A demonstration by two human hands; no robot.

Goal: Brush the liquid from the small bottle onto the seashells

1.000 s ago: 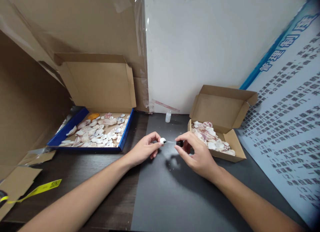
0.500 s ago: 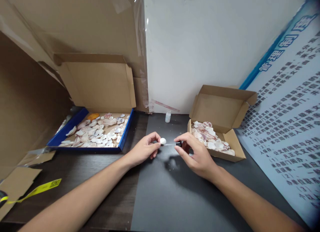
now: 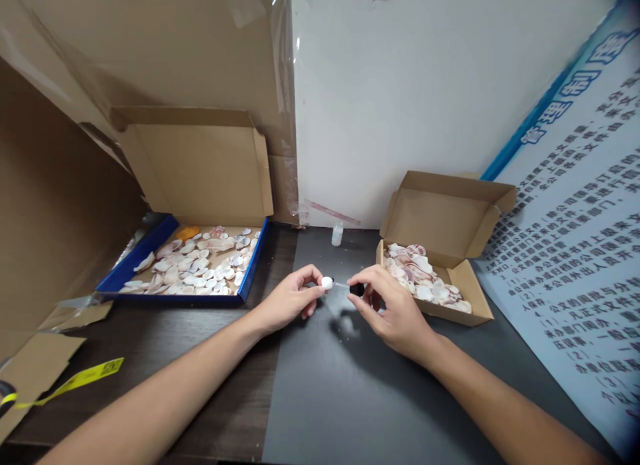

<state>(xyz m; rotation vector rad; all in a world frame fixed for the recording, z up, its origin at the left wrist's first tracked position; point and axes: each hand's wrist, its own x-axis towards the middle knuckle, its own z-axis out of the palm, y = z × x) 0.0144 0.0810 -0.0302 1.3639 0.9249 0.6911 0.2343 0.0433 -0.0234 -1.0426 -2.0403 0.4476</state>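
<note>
Brown cardboard sheeting (image 3: 200,45) and a white panel (image 3: 390,98) are stood upright behind a dark wood-grained desk (image 3: 225,385), partly covered by a matte dark-grey mat (image 3: 325,398). Near the panel, a small translucent bottle (image 3: 337,235) is set on the mat; any print on it is too small to be read. Far right of the bottle, a pale poster (image 3: 565,245) with a blue band is headed by large outlined characters, 管理制度; its smaller rows are blurred and cut off. Far left of the bottle, a yellow strip (image 3: 80,381) is marked with an illegible black patch.

Left of the bottle, pale shells (image 3: 195,265) are spread in a blue-walled cardboard box (image 3: 253,265); right of it, a brown cardboard box (image 3: 440,211) of shells is partly hidden by the right hand (image 3: 395,305).

In front of the bottle, a small rounded white piece (image 3: 327,283) is pinched in the closed grip of the left hand (image 3: 295,295). A black cylindrical cap (image 3: 357,289) with a thin clear stem (image 3: 341,285) is held in the right grip; whether the stem touches the white piece cannot be told.
</note>
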